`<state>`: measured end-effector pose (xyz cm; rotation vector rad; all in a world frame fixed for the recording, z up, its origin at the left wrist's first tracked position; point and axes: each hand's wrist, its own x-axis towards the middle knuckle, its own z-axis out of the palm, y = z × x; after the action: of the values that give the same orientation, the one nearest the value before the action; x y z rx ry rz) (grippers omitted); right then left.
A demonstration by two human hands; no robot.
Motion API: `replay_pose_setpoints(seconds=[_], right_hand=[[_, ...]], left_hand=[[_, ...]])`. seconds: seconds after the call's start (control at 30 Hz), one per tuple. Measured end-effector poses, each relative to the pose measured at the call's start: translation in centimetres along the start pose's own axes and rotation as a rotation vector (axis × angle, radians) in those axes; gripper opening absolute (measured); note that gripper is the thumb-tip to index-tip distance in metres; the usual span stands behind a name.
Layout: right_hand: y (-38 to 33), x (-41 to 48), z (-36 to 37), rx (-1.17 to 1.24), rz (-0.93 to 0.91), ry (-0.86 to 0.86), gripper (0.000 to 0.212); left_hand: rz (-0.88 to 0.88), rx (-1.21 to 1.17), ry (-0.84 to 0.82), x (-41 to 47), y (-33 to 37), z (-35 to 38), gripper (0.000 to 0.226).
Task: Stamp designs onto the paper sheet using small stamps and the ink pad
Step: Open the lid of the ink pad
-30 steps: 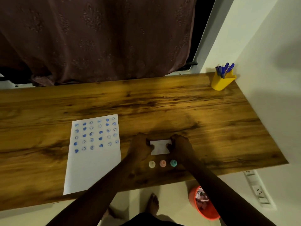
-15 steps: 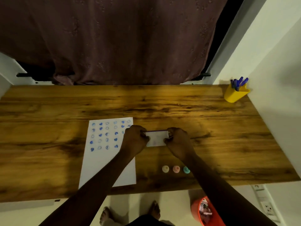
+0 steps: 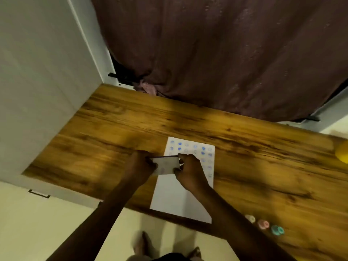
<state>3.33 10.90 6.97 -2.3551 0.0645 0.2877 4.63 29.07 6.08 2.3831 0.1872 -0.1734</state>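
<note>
Looking down from the head view, both hands hold a small white pad (image 3: 165, 165) between them, above the left edge of the paper (image 3: 180, 196). The left hand (image 3: 140, 165) has its grip closed on the pad's left end, and the right hand (image 3: 189, 171) has its grip closed on the right end, fingers (image 3: 181, 157) curled over the far corner. A dark edge runs along the pad's far side; whether the pad touches the paper or hangs just over it cannot be told, as the picture is blurred. The paper lies flat on the wooden worktop (image 3: 263, 166), its near edge close to the worktop's rim. Rows of small blue prints (image 3: 203, 148) fill its far part, and the near part is blank. Three small round stamps sit in a line near the worktop's rim, well to the right of the paper: a cream stamp (image 3: 250, 218), a pink stamp (image 3: 263, 224) and a teal stamp (image 3: 277, 230). A yellow cup (image 3: 342, 153) shows at the right border. A dark curtain (image 3: 226, 53) hangs behind the worktop.
</note>
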Motion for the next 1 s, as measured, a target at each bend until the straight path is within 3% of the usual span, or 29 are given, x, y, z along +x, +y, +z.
replay_pose_setpoints(seconds=[0.13,0.4,0.63,1.0], right_hand=[[-2.6,0.7,4.8,0.000,-0.020,-0.092,0.050],[-5.0,0.9,10.7,-0.015,0.016,-0.184,0.060],[-4.8,0.7,11.8,-0.122,-0.029,-0.145,0.077],[-4.1,2.0,10.4,-0.362,-0.176,-0.251,0.063]], left_hand=[[-0.065,0.039,0.014,-0.3,-5.2,-3.1,0.021],[-0.098,0.020,-0.030,-0.3,-10.8,-5.7,0.026],[-0.051,0.069,-0.118,0.6,-11.9,-5.8,0.020],[-0.080,0.012,-0.105,0.0,-11.8,-5.7,0.027]])
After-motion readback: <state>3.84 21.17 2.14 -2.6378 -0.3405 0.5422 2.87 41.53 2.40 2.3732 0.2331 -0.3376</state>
